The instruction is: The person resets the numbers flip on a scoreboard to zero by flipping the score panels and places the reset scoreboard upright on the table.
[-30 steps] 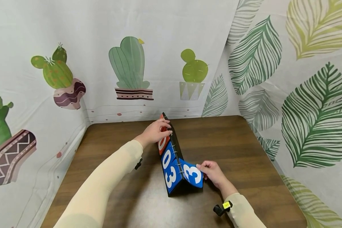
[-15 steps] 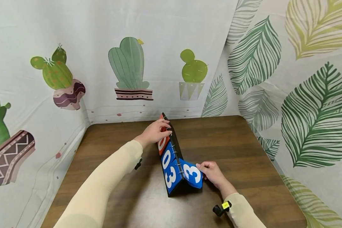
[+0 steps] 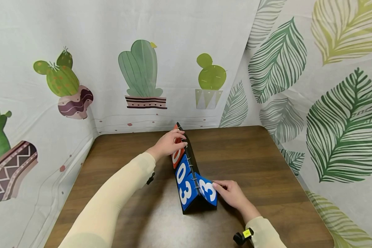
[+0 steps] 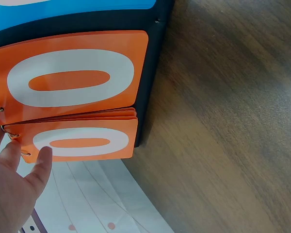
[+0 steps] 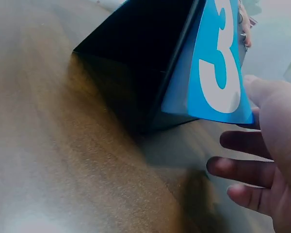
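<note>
A tent-shaped flip scoreboard (image 3: 193,157) with a black frame stands lengthwise on the table. Orange "0" cards (image 4: 70,77) hang on its far left side, with a blue "0" card (image 3: 181,173) and a blue "3" card (image 3: 186,192) nearer. My left hand (image 3: 166,144) grips the top ridge at the far end, fingers over it by the rings. On the right side, my right hand (image 3: 232,195) pinches the outer edge of a flipped blue "3" card (image 5: 218,73) between thumb and index finger. Its other fingers are spread below the card.
The brown wooden table (image 3: 241,151) has rounded far corners. Behind it hangs a white cloth (image 3: 179,20) printed with cacti, and a leaf-patterned cloth (image 3: 310,86) covers the right side.
My right hand has lowered the pinched blue "3" card slightly toward the scoreboard's right side, its wrist shifting down. My left hand has not moved.
</note>
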`<state>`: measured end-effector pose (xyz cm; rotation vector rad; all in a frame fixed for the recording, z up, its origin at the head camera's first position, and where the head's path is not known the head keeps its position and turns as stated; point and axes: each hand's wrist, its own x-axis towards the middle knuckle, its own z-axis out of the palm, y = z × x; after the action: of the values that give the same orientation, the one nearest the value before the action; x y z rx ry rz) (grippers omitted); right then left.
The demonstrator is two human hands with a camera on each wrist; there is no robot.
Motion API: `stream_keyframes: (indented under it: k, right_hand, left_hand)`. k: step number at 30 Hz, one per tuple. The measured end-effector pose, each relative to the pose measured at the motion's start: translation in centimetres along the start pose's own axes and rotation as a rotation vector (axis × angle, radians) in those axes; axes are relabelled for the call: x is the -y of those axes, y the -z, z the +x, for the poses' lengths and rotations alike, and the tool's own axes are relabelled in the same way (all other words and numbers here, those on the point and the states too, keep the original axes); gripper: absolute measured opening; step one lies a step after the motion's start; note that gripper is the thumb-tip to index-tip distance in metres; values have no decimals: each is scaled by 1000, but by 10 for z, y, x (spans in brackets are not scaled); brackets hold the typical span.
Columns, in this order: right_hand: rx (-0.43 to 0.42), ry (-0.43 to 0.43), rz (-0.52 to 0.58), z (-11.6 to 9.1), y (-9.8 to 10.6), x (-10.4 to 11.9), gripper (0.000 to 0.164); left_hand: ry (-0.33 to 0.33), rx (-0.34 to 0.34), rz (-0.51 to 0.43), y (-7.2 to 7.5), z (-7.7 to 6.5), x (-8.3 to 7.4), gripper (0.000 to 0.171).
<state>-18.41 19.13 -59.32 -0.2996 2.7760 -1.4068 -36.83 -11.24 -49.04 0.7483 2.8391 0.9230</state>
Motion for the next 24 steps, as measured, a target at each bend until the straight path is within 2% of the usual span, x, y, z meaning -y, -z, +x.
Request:
stream_keyframes:
  k: [3, 6, 9, 11, 13, 15, 19, 21, 24]
  right_hand:
    - [19, -7, -54, -4, 0, 3, 43]
    - [21, 15, -126, -6, -1, 4, 45]
    - [0, 51, -167, -7, -3, 5, 39]
    - [-33, 59, -130, -7, -3, 5, 30]
    - [-70, 42, -40, -6, -3, 5, 18]
    - [-97, -16, 113, -5, -1, 5, 11]
    - [-92, -211, 522, -2, 6, 9, 18]
    - [-64, -310, 723, -2, 9, 11, 25]
    - [5, -405, 954, -4, 16, 16, 32]
  left_hand:
    - [-2, -3, 2, 0, 0, 0, 41]
    - [-7, -4, 1, 1, -1, -1, 40]
    - [-12, -3, 2, 0, -1, -1, 40]
    - [-13, -1, 1, 0, -1, -1, 40]
    - [-11, 3, 2, 0, -1, -1, 39]
    - [-10, 5, -1, 0, -1, -1, 39]
    - [-10, 2, -2, 0, -1, -1, 38]
    - [-11, 1, -5, 1, -1, -1, 39]
    - [-12, 3, -5, 1, -2, -1, 40]
